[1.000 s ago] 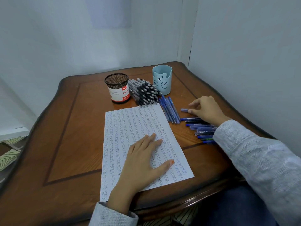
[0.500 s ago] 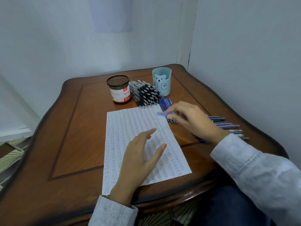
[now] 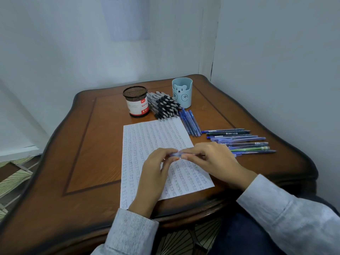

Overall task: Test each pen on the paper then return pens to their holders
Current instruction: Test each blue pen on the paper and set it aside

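The right hand (image 3: 213, 160) brings a blue pen (image 3: 176, 154) from the pile (image 3: 241, 142) at 3 o'clock to above the paper (image 3: 147, 137), the left hand (image 3: 156, 168) lifts up, and both hands now pinch it, probably to pull off its cap.

Glossy wood table (image 3: 88, 148), paper sheet (image 3: 147, 137)
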